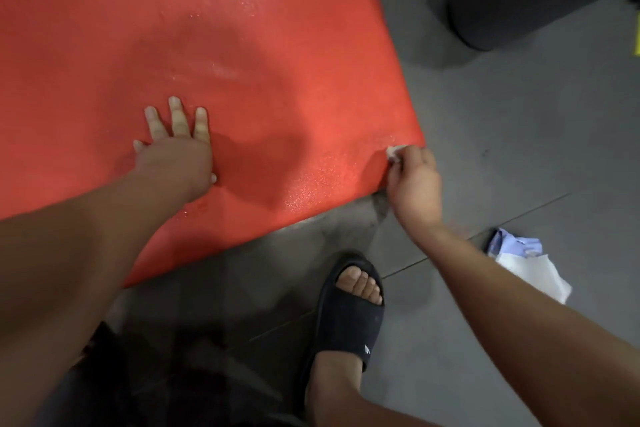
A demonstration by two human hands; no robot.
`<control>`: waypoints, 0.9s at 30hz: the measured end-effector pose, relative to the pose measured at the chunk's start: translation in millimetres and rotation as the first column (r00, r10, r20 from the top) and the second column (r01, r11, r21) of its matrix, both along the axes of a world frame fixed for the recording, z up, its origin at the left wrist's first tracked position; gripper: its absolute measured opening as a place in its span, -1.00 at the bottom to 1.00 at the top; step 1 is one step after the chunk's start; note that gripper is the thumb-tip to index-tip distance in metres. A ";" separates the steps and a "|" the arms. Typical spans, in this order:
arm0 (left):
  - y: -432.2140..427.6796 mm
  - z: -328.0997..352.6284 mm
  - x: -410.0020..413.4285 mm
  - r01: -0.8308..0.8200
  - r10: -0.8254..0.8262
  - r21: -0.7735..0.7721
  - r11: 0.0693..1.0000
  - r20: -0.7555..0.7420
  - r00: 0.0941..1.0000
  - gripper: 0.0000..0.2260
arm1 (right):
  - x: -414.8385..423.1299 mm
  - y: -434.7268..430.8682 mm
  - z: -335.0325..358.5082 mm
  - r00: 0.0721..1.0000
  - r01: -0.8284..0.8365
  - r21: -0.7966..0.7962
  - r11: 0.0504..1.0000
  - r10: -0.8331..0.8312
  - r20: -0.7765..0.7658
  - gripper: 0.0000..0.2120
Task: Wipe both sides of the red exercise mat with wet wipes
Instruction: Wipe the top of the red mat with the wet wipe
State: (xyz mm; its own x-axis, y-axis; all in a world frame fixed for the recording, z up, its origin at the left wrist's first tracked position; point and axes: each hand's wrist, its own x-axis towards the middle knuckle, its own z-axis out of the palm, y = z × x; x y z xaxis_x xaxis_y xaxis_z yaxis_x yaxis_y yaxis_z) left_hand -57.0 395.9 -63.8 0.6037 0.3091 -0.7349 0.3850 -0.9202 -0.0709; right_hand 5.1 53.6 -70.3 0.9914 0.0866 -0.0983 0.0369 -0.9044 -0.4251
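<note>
on the red mat [242, 45], left hand [175, 152] presses flat with fingers spread; right hand [414, 180] pinches a wet wipe [394, 152] at the mat's corner.

We log grey floor [519, 156]: red mat [242, 28] flat, wipes pack [530, 263] nearby, our black sandal [349, 319], dark bin [502, 10].

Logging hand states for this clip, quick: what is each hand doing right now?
Left hand: open, fingers spread, pressing flat on the red mat.
Right hand: closed, gripping a white wet wipe at the mat's corner.
</note>
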 end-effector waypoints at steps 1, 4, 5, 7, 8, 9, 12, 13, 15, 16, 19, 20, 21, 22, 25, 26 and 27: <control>1.3 3.0 -0.9 0.008 -0.008 -0.003 1.000 0.003 1.000 -0.04 | -14.0 19.9 -1.1 0.998 -0.054 0.037 0.998 0.054 -0.022 -0.86; 11.1 14.0 -3.9 0.027 -0.027 -0.052 0.998 0.006 1.000 -0.04 | -50.6 71.1 -3.3 0.965 -0.219 0.138 0.966 0.236 -0.118 -0.81; 16.3 18.6 -4.9 0.044 -0.044 -0.070 0.997 0.002 0.999 -0.04 | -55.8 82.9 -0.7 0.945 -0.260 0.159 0.952 0.285 -0.162 -0.82; 28.4 32.1 -6.0 0.120 -0.122 -0.088 0.989 -0.013 0.992 -0.12 | -55.1 99.8 9.8 0.890 -0.365 0.181 0.913 0.399 -0.221 -0.92; 35.0 41.4 -6.1 0.186 -0.189 -0.097 0.978 -0.020 0.982 -0.20 | -49.7 106.5 20.3 0.855 -0.416 0.196 0.888 0.456 -0.249 -0.98; 42.2 53.3 -7.1 0.260 -0.264 -0.103 0.960 -0.026 0.964 -0.31 | -42.6 113.0 34.0 0.821 -0.456 0.210 0.865 0.500 -0.276 -0.94; 62.9 94.0 -12.8 0.465 -0.467 -0.063 0.883 -0.041 0.883 -0.58 | -17.4 129.3 80.0 0.721 -0.584 0.158 0.796 0.599 -0.348 -0.84; 68.6 107.2 -15.2 0.509 -0.511 -0.048 0.859 -0.059 0.857 -0.63 | -10.1 134.1 93.1 0.713 -0.594 0.129 0.794 0.594 -0.372 -0.86; 78.7 126.6 -21.9 0.562 -0.564 -0.040 0.826 -0.081 0.822 -0.65 | -2.2 142.5 112.0 0.704 -0.584 0.090 0.807 0.558 -0.439 -0.90; 83.2 133.5 -26.2 0.570 -0.572 -0.039 0.820 -0.069 0.818 -0.64 | -1.2 147.0 117.7 0.686 -0.599 0.054 0.799 0.547 -0.479 -0.90; 95.5 141.3 -45.7 0.532 -0.531 -0.066 0.844 0.034 0.847 -0.61 | -5.2 159.1 121.0 0.650 -0.682 -0.076 0.728 0.555 -0.518 -0.87; 97.2 140.9 -54.6 0.520 -0.517 -0.082 0.850 0.053 0.854 -0.61 | -8.9 163.1 118.9 0.666 -0.677 -0.100 0.729 0.549 -0.505 -0.86; 98.0 137.9 -63.8 0.511 -0.507 -0.100 0.854 0.064 0.860 -0.62 | -13.6 166.6 113.3 0.689 -0.648 -0.094 0.756 0.529 -0.494 -0.85; 97.7 132.6 -73.2 0.501 -0.496 -0.121 0.857 0.076 0.865 -0.63 | -20.0 169.0 106.7 0.713 -0.606 -0.065 0.793 0.504 -0.488 -0.84; 97.5 106.0 -95.8 0.464 -0.443 -0.190 0.865 0.145 0.885 -0.64 | -41.6 168.4 80.9 0.812 -0.475 -0.036 0.879 0.423 -0.402 -0.96; 98.6 94.3 -100.2 0.451 -0.424 -0.201 0.869 0.167 0.890 -0.63 | -47.5 164.2 70.3 0.853 -0.437 -0.040 0.899 0.400 -0.335 -0.98; 99.4 82.2 -103.2 0.441 -0.408 -0.195 0.876 0.186 0.894 -0.61 | -53.1 158.7 60.6 0.895 -0.382 -0.046 0.923 0.357 -0.267 -0.95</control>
